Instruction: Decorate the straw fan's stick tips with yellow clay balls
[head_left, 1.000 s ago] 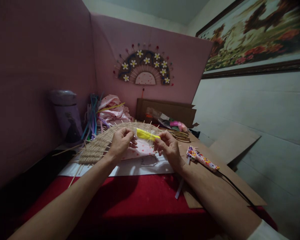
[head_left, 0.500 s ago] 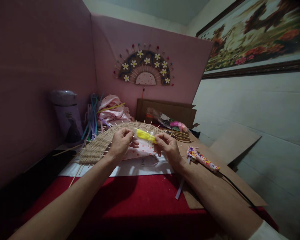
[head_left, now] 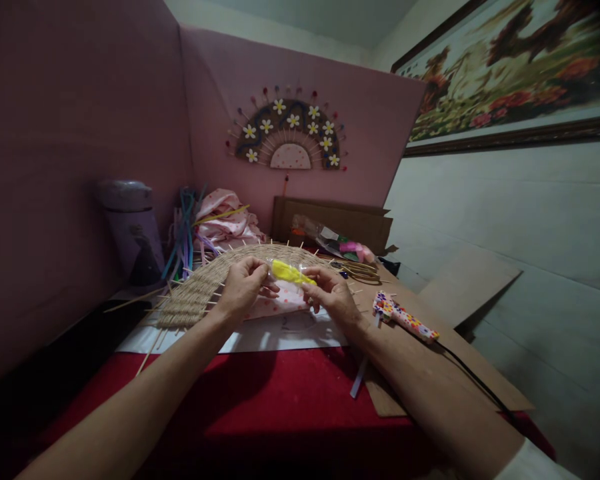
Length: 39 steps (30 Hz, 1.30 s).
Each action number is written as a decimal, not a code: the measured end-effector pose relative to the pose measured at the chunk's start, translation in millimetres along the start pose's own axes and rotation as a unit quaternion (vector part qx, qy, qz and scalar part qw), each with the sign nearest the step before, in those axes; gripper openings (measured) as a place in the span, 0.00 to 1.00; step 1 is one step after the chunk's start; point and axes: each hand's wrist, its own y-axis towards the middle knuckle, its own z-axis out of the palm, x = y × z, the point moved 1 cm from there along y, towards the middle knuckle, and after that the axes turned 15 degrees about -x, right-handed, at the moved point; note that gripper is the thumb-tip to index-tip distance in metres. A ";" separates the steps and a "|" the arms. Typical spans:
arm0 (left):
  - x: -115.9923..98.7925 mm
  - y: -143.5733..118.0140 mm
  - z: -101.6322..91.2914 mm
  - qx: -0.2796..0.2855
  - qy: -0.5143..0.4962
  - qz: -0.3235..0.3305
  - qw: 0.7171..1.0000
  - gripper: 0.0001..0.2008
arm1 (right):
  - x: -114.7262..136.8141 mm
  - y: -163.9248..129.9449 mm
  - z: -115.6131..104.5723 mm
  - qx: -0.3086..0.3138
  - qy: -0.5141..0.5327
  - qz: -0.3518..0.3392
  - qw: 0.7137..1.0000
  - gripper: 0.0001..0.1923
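Both hands up over the woven fan [head_left: 200,288]: left hand [head_left: 243,288] and right hand [head_left: 333,297] pinch the yellow packet [head_left: 286,272] between them; glue gun [head_left: 404,317] lies right, red cloth [head_left: 280,400] open nearside.

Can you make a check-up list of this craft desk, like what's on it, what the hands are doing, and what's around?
Surface: red cloth table, with white sheet and brown cardboard lying on it.
Job's things: small yellow piece in clear plastic wrap, held above a half-round woven straw fan with stick spokes.
Clutter: flowery-patterned glue gun, gold scissors, pink dotted fabric heap, coloured strips, lilac tumbler, bag of bits.
Hands: left hand and right hand each pinch one end of the wrapped piece.
Cables: black cord runs from the glue gun.
Surroundings: pink board walls, finished flower fan hung up, framed picture.
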 end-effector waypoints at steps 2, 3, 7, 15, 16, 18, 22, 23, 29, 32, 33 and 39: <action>-0.2 -0.6 -0.1 0.001 0.002 0.001 1.000 0.05 | 1.0 -0.5 0.0 0.001 0.008 0.000 1.000 0.16; -0.3 -0.8 -0.2 0.001 0.002 0.001 1.000 0.05 | 1.9 -1.0 0.0 0.006 0.012 0.000 1.000 0.15; -0.6 -0.6 -0.8 -0.001 -0.009 -0.006 1.000 0.05 | 3.8 -2.6 -0.1 0.031 0.012 -0.003 0.999 0.13; -0.8 -0.8 0.1 -0.002 -0.013 -0.024 1.000 0.06 | -3.6 1.2 -2.0 0.046 0.020 -0.015 0.999 0.15; -0.7 -0.7 0.1 -0.003 -0.014 -0.027 1.000 0.06 | -4.1 1.6 -2.2 0.043 0.019 -0.015 0.999 0.15; -0.2 -0.1 -0.2 -0.004 -0.022 -0.033 0.999 0.06 | -4.2 1.9 -2.4 0.036 0.016 -0.016 0.999 0.14; 1.3 2.0 -0.8 -0.012 -0.060 -0.086 0.994 0.06 | -3.3 1.2 -2.4 0.042 0.023 -0.013 0.999 0.13; 1.6 2.4 -0.8 -0.012 -0.064 -0.103 0.993 0.06 | -3.1 1.0 -2.4 0.046 0.026 -0.013 0.999 0.13; 1.7 2.0 -0.5 -0.005 -0.057 -0.127 0.990 0.06 | -2.3 0.2 -2.1 0.051 0.025 -0.020 0.998 0.13; 1.7 1.1 -0.6 -0.006 -0.052 -0.123 0.991 0.07 | -2.4 0.2 -1.7 0.052 0.025 -0.018 0.998 0.14; 1.8 0.9 -0.6 -0.004 -0.053 -0.119 0.991 0.07 | -2.4 0.2 -1.7 0.051 0.028 -0.018 0.998 0.14; 3.0 1.7 0.0 0.003 -0.050 -0.114 0.992 0.07 | -0.1 -0.5 -1.5 0.037 0.021 -0.017 0.999 0.14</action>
